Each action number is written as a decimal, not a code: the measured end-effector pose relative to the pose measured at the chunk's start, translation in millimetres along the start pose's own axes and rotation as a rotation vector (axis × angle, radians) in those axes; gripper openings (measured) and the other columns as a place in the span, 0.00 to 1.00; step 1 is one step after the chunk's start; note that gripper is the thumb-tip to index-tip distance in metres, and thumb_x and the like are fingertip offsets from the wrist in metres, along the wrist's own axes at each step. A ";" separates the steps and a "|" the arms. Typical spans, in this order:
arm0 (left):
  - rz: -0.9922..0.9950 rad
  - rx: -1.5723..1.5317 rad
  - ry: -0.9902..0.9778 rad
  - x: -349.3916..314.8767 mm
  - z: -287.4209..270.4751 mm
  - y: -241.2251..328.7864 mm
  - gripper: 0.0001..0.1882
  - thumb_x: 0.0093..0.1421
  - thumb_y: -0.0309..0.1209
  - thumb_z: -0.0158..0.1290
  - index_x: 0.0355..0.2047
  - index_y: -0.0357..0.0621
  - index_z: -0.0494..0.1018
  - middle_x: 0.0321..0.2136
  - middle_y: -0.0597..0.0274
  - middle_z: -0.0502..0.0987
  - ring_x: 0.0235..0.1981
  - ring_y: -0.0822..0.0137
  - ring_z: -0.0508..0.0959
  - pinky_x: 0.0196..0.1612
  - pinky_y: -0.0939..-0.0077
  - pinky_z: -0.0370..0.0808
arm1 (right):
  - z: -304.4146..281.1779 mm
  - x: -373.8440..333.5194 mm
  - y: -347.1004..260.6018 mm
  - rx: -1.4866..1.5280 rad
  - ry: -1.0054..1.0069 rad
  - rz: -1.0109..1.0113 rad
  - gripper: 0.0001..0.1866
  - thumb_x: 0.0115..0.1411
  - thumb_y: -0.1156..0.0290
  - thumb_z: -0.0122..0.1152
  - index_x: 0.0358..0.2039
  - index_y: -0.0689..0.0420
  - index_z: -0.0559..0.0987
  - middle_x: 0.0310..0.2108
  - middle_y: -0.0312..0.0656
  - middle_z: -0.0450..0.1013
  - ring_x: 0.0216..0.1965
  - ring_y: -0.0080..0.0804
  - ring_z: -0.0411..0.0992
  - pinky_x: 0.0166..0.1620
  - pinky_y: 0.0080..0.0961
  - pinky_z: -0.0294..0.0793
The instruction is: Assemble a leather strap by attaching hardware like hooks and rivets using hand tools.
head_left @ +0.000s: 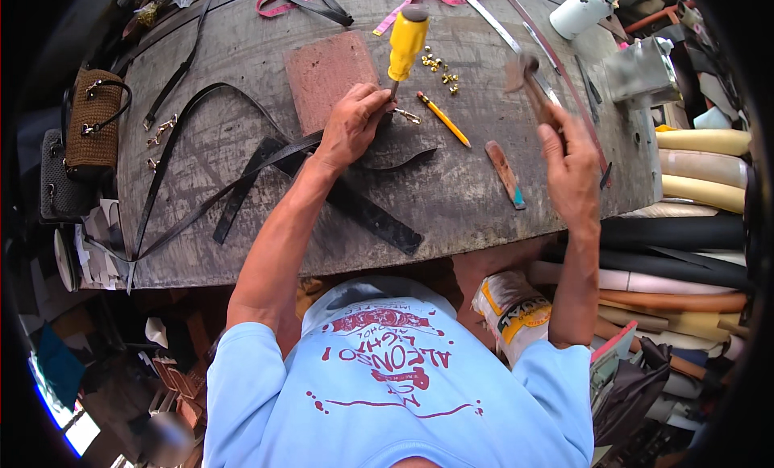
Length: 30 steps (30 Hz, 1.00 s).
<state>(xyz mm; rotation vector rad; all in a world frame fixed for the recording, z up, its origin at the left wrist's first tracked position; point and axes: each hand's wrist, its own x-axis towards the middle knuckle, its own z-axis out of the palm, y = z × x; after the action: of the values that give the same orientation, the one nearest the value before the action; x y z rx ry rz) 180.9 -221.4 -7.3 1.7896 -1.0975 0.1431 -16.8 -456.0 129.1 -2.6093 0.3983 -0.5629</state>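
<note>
Shirt (387,379): pale blue, closest in.
Left hand (353,128): pinching the yellow-handled tool (408,49), nearly upright!
Right hand (569,166): wrapped round a blurred hammer (528,73)!

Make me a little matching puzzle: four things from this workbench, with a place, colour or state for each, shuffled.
1. Hammer
2. Yellow-handled tool
3. Slab
4. Small metal pieces

A. Reddish, lying flat
B. Held in the left hand
C. Gold, loosely scattered
D. Held in the right hand

Pairs: 1-D, 2-B, 3-A, 4-C.
</note>
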 end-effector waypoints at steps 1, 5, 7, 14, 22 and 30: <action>-0.014 0.009 0.010 -0.8 0.9 -2.9 0.08 0.62 0.27 0.56 0.40 0.38 0.76 0.30 0.54 0.74 0.34 0.53 0.76 0.37 0.64 0.72 | -12.1 9.0 -23.9 -0.014 0.033 -0.117 0.19 0.68 0.69 0.53 0.58 0.60 0.72 0.43 0.42 0.76 0.34 0.25 0.73 0.36 0.23 0.72; -0.056 -0.001 -0.001 -2.7 0.5 -5.4 0.08 0.61 0.26 0.56 0.40 0.37 0.76 0.31 0.54 0.76 0.34 0.53 0.77 0.36 0.64 0.74 | -39.3 29.7 -83.5 0.071 0.137 -0.371 0.22 0.69 0.71 0.51 0.63 0.59 0.69 0.48 0.44 0.77 0.41 0.24 0.76 0.38 0.19 0.73; -0.045 -0.001 0.006 -1.5 0.7 -2.0 0.08 0.61 0.26 0.56 0.40 0.37 0.76 0.32 0.54 0.76 0.34 0.53 0.78 0.37 0.65 0.74 | -44.0 33.7 -96.1 0.041 0.127 -0.485 0.21 0.69 0.71 0.51 0.62 0.59 0.70 0.51 0.45 0.76 0.45 0.26 0.76 0.40 0.21 0.74; -0.021 0.026 0.037 -0.3 -1.0 7.0 0.06 0.60 0.21 0.56 0.38 0.36 0.75 0.35 0.55 0.78 0.37 0.55 0.80 0.41 0.70 0.76 | -11.0 27.3 -111.3 0.080 -0.036 -0.416 0.23 0.63 0.74 0.57 0.60 0.51 0.73 0.38 0.50 0.75 0.33 0.43 0.73 0.39 0.32 0.72; 0.032 0.087 0.047 -3.8 0.8 -5.2 0.07 0.60 0.22 0.56 0.39 0.36 0.76 0.34 0.53 0.79 0.37 0.54 0.80 0.40 0.67 0.76 | -24.6 34.1 -118.2 0.000 0.081 -0.471 0.24 0.63 0.76 0.57 0.61 0.49 0.73 0.33 0.48 0.72 0.29 0.40 0.71 0.35 0.35 0.70; -0.002 0.052 0.048 -1.4 3.6 -1.8 0.06 0.59 0.21 0.57 0.38 0.37 0.76 0.35 0.54 0.79 0.38 0.55 0.80 0.42 0.69 0.76 | -5.1 31.1 -110.2 -0.060 0.029 -0.397 0.22 0.63 0.74 0.58 0.58 0.49 0.75 0.32 0.47 0.72 0.28 0.40 0.72 0.34 0.36 0.72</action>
<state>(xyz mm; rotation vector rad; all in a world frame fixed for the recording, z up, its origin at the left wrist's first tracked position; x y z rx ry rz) 180.1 -223.2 -11.2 1.8243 -1.0669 0.2139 28.2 -374.0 195.3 -2.7547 -0.1027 -0.7252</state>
